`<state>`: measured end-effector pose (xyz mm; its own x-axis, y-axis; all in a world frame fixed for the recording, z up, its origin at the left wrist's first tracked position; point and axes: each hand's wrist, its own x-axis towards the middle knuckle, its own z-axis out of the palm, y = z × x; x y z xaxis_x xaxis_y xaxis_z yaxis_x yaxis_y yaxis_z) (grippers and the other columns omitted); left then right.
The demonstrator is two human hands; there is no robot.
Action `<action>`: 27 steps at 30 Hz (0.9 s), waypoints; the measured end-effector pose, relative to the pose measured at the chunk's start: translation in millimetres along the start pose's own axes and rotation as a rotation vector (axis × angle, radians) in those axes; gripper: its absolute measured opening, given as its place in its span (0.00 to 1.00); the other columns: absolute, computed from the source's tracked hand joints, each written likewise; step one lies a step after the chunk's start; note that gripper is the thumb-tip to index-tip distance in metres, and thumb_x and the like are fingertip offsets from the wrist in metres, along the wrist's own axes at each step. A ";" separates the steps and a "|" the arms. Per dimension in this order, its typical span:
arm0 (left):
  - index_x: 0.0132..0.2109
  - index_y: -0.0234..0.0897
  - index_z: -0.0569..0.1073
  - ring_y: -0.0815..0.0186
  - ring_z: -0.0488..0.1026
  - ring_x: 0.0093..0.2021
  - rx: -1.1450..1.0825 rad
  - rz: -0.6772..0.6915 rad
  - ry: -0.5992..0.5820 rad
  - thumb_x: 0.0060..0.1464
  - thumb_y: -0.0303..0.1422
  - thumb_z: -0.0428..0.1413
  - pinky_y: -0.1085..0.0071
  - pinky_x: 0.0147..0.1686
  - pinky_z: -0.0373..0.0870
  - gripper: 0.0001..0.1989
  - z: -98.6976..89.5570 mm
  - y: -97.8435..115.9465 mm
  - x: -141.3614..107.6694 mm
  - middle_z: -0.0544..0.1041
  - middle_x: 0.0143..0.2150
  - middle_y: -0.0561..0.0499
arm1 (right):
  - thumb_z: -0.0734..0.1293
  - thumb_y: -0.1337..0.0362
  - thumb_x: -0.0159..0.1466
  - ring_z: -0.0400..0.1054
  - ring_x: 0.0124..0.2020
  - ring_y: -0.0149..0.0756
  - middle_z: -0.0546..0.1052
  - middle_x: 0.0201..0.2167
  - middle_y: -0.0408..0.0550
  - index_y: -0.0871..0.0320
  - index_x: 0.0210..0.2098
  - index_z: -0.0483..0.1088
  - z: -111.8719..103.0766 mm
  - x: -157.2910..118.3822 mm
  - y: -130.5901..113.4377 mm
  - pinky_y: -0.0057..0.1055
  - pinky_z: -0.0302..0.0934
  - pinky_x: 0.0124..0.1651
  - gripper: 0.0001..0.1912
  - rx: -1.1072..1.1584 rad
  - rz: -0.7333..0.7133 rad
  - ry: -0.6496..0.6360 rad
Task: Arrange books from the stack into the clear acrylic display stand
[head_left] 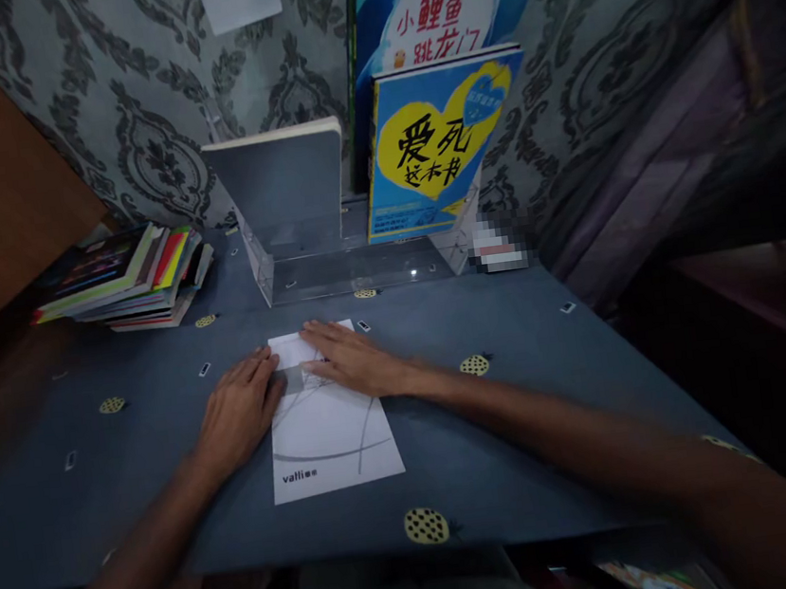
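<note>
A white paper pad or booklet (331,436) lies on the dark blue cloth-covered table, with thin grey curves and "valli" lettering printed near its lower edge. I cannot tell whether it has one sheet or several. Against its upper left edge, my left hand (238,404) rests with fingers stretched out and nothing in them. My right hand (350,357) lies flat across its upper part, fingers extended, covering some of the printing. A grey patch of the cover shows between the two hands.
Beyond the paper, a clear acrylic stand (361,270) holds a grey-covered book (286,188) and a blue-and-yellow book (443,150). A taller blue book (443,2) rises behind. A pile of books (126,279) lies at the left, and a blurred-out white item (498,245) at the right.
</note>
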<state>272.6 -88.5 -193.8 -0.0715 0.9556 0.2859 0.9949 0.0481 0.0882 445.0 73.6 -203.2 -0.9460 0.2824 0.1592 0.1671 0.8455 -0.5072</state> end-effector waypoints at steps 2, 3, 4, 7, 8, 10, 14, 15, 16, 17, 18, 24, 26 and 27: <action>0.56 0.31 0.74 0.48 0.73 0.61 -0.008 0.005 0.003 0.67 0.37 0.45 0.49 0.59 0.71 0.20 0.2 -0.1 -0.6 0.76 0.60 0.35 | 0.53 0.48 0.75 0.47 0.74 0.47 0.57 0.72 0.62 0.63 0.69 0.58 -9.8 -13.7 19.4 0.52 0.44 0.74 0.32 -0.028 0.025 0.005; 0.56 0.31 0.74 0.48 0.73 0.61 -0.013 0.003 0.004 0.67 0.37 0.45 0.49 0.59 0.71 0.20 0.3 -0.4 -0.7 0.76 0.60 0.35 | 0.53 0.51 0.75 0.47 0.74 0.45 0.58 0.72 0.60 0.62 0.69 0.59 -13.8 -19.6 27.5 0.52 0.44 0.74 0.30 -0.042 0.025 0.005; 0.56 0.32 0.74 0.47 0.73 0.61 -0.018 -0.002 0.004 0.67 0.37 0.45 0.48 0.59 0.70 0.20 0.4 -0.7 -0.6 0.76 0.60 0.35 | 0.53 0.54 0.75 0.48 0.74 0.44 0.58 0.72 0.59 0.62 0.69 0.59 -17.1 -24.3 33.9 0.53 0.44 0.74 0.28 -0.052 0.020 0.002; 0.55 0.32 0.74 0.46 0.72 0.60 -0.032 -0.016 -0.010 0.66 0.37 0.45 0.47 0.58 0.70 0.20 -0.5 -1.2 3.1 0.75 0.61 0.35 | 0.53 0.61 0.74 0.49 0.74 0.43 0.60 0.71 0.56 0.60 0.68 0.61 -21.7 -31.2 42.0 0.54 0.44 0.74 0.25 -0.084 -0.006 0.009; 0.55 0.32 0.74 0.46 0.72 0.60 -0.035 -0.010 -0.021 0.65 0.36 0.45 0.46 0.58 0.70 0.19 -1.1 -1.1 5.4 0.74 0.61 0.35 | 0.53 0.62 0.74 0.49 0.74 0.43 0.60 0.71 0.56 0.60 0.67 0.62 -22.1 -31.6 41.4 0.55 0.44 0.74 0.25 -0.099 -0.007 0.014; 0.55 0.32 0.74 0.47 0.72 0.61 -0.032 0.018 -0.049 0.65 0.35 0.45 0.46 0.59 0.69 0.20 -2.9 -0.2 10.8 0.74 0.62 0.35 | 0.54 0.64 0.74 0.49 0.74 0.44 0.61 0.71 0.57 0.62 0.67 0.63 -21.8 -32.1 37.2 0.55 0.45 0.73 0.24 -0.129 0.005 0.019; 0.57 0.30 0.73 0.47 0.71 0.62 -0.012 0.054 -0.094 0.65 0.35 0.43 0.47 0.59 0.68 0.21 -5.4 1.3 17.6 0.75 0.61 0.34 | 0.55 0.65 0.74 0.51 0.73 0.44 0.64 0.69 0.57 0.61 0.65 0.65 -18.4 -46.6 23.9 0.54 0.46 0.73 0.23 -0.139 -0.009 0.034; 0.57 0.30 0.73 0.47 0.71 0.62 -0.012 0.054 -0.096 0.66 0.35 0.43 0.47 0.59 0.68 0.22 -5.2 1.3 17.8 0.75 0.61 0.34 | 0.55 0.65 0.74 0.52 0.73 0.44 0.65 0.68 0.56 0.60 0.65 0.66 -17.0 -54.9 19.8 0.54 0.47 0.73 0.23 -0.129 -0.030 0.034; 0.58 0.30 0.73 0.47 0.70 0.62 -0.014 0.050 -0.094 0.66 0.35 0.43 0.47 0.59 0.68 0.22 -4.7 1.1 17.6 0.74 0.62 0.34 | 0.55 0.64 0.74 0.52 0.73 0.43 0.66 0.68 0.55 0.60 0.65 0.66 -15.7 -64.9 15.1 0.53 0.47 0.73 0.22 -0.114 -0.056 0.032; 0.58 0.30 0.73 0.47 0.70 0.63 -0.015 0.043 -0.088 0.66 0.35 0.43 0.48 0.60 0.67 0.22 -3.8 0.9 17.0 0.74 0.62 0.35 | 0.55 0.64 0.75 0.53 0.72 0.43 0.67 0.67 0.54 0.59 0.65 0.66 -14.7 -76.3 9.7 0.53 0.47 0.73 0.22 -0.094 -0.087 0.027; 0.58 0.30 0.73 0.47 0.70 0.63 -0.017 0.035 -0.082 0.66 0.35 0.44 0.48 0.60 0.67 0.22 -2.8 0.6 16.3 0.73 0.63 0.35 | 0.54 0.63 0.75 0.54 0.72 0.42 0.68 0.67 0.53 0.58 0.65 0.65 -14.2 -88.5 3.6 0.53 0.48 0.73 0.22 -0.069 -0.120 0.021; 0.58 0.31 0.73 0.48 0.71 0.62 -0.034 0.027 -0.060 0.66 0.35 0.44 0.49 0.61 0.66 0.22 2.5 -1.1 13.9 0.73 0.63 0.36 | 0.56 0.66 0.75 0.63 0.67 0.37 0.77 0.59 0.48 0.54 0.64 0.67 -20.3 -146.4 -32.3 0.48 0.53 0.71 0.21 0.130 -0.302 -0.030; 0.57 0.32 0.73 0.49 0.72 0.61 -0.039 0.014 -0.038 0.66 0.36 0.44 0.50 0.61 0.67 0.21 4.3 -1.9 13.3 0.74 0.62 0.36 | 0.57 0.66 0.75 0.65 0.66 0.37 0.78 0.58 0.48 0.53 0.63 0.68 -21.3 -150.0 -36.0 0.48 0.55 0.71 0.20 0.147 -0.284 -0.028; 0.57 0.31 0.74 0.49 0.71 0.61 -0.042 -0.001 -0.021 0.66 0.36 0.44 0.50 0.61 0.67 0.21 5.3 -2.4 12.9 0.74 0.62 0.36 | 0.58 0.65 0.75 0.65 0.66 0.37 0.78 0.57 0.49 0.53 0.63 0.68 -20.9 -148.7 -35.7 0.49 0.56 0.70 0.19 0.139 -0.269 -0.022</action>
<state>269.6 -74.8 -195.4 -0.0706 0.9616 0.2652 0.9910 0.0373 0.1284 585.5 10.8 -191.0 -0.9572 0.0460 0.2859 -0.1281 0.8181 -0.5606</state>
